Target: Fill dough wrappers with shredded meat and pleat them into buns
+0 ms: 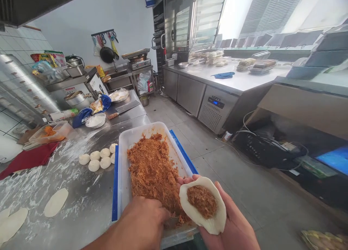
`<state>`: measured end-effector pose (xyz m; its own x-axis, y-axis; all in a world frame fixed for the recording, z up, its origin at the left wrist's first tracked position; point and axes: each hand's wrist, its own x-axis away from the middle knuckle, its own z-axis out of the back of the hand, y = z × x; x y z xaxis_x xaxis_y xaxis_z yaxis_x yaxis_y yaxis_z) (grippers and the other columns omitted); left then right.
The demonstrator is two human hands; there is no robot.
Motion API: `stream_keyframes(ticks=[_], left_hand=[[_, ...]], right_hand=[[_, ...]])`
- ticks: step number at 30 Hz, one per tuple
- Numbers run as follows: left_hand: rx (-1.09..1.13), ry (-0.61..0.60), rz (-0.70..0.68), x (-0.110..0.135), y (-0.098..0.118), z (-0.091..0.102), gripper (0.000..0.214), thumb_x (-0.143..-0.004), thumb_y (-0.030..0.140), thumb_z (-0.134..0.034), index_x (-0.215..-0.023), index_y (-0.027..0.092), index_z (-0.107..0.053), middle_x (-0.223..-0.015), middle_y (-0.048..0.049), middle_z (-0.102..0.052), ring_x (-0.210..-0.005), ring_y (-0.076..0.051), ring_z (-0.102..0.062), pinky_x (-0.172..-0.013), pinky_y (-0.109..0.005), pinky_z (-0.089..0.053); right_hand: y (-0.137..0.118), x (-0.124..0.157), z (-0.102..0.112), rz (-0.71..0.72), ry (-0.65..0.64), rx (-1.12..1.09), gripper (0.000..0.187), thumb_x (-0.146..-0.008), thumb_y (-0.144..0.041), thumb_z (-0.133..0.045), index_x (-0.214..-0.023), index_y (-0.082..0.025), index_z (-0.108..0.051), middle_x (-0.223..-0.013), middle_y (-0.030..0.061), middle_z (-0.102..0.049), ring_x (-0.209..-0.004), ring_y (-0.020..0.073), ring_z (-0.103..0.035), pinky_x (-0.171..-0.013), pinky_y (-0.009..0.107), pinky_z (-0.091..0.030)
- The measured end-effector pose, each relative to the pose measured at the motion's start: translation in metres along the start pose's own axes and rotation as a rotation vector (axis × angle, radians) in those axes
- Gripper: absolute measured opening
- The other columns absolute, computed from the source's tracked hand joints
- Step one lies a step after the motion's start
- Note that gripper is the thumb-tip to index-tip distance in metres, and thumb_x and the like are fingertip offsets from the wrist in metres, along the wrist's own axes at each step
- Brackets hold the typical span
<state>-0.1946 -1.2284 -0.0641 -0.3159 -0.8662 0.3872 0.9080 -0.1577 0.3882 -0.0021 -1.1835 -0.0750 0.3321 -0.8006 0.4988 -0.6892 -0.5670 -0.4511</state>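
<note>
Supporting a wrapper (220, 210) topped with filling (202, 201), the right hand (235, 226) is palm up at the near right corner of the tub (124, 152). The left hand (144, 219) grips a tool (172, 222), partly hidden, in the tub's filling. Dough balls (105, 163) observed left of it.

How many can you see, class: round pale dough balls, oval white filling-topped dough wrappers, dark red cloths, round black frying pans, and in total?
Dough balls: 7
Filling-topped wrapper: 1
Red cloth: 1
Frying pan: 1
Total: 10

Filling (152, 166) in tub (123, 163); dough balls (105, 163) left; wrapper (188, 209) in right hand (233, 224).
</note>
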Motion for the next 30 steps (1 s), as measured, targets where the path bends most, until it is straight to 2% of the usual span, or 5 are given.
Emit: stream_keyframes(ticks=[4,11,15,25,30], left_hand=[[0.452,0.071,0.022,0.007,-0.007,0.006,0.035,-0.089,0.015,-0.054,-0.103,0.029,-0.083,-0.106,0.0015,-0.083,-0.101,-0.019,-0.075,-0.091,-0.029,-0.053],[1.131,0.002,0.336,0.021,-0.033,0.003,0.054,-0.081,0.052,-0.072,-0.121,0.016,-0.069,-0.075,-0.0001,-0.07,-0.057,-0.009,-0.047,-0.057,-0.024,-0.032],[1.157,0.032,0.327,0.02,-0.036,0.003,0.063,-0.08,0.061,-0.073,-0.123,0.016,-0.065,-0.075,0.002,-0.065,-0.051,-0.006,-0.034,-0.053,-0.025,-0.023],[1.041,0.15,0.354,0.021,-0.038,0.014,0.06,-0.082,0.057,-0.067,-0.125,0.015,-0.068,-0.077,0.0019,-0.062,-0.052,-0.006,-0.032,-0.054,-0.023,-0.028],[0.743,0.414,0.206,0.03,-0.024,0.01,0.04,-0.096,0.049,-0.058,-0.123,0.026,-0.076,-0.083,-0.0013,-0.073,-0.073,-0.015,-0.065,-0.071,-0.023,-0.054]], right_hand=[[-0.006,0.001,-0.001,0.035,-0.009,-0.052,0.037,-0.09,-0.052,-0.07,-0.106,-0.021,-0.083,-0.112,0.0097,-0.083,-0.117,0.0352,-0.072,-0.1,0.046,-0.062],[-0.023,0.001,-0.008,0.075,0.062,-0.12,0.03,-0.092,-0.05,-0.069,-0.092,-0.022,-0.083,-0.096,0.0063,-0.084,-0.102,0.0317,-0.077,-0.1,0.047,-0.063],[-0.018,0.002,-0.012,-0.027,-0.016,-0.148,0.031,-0.095,-0.047,-0.067,-0.092,-0.02,-0.081,-0.099,0.0059,-0.084,-0.099,0.029,-0.077,-0.093,0.042,-0.066],[-0.023,0.006,-0.015,-0.018,0.132,-0.304,0.027,-0.097,-0.039,-0.06,-0.093,-0.024,-0.082,-0.092,0.0062,-0.085,-0.092,0.0286,-0.079,-0.083,0.043,-0.068],[-0.011,0.002,-0.011,0.013,0.05,-0.187,0.019,-0.081,-0.032,-0.083,-0.095,-0.018,-0.082,-0.096,0.0077,-0.085,-0.096,0.0297,-0.078,-0.083,0.039,-0.066]])
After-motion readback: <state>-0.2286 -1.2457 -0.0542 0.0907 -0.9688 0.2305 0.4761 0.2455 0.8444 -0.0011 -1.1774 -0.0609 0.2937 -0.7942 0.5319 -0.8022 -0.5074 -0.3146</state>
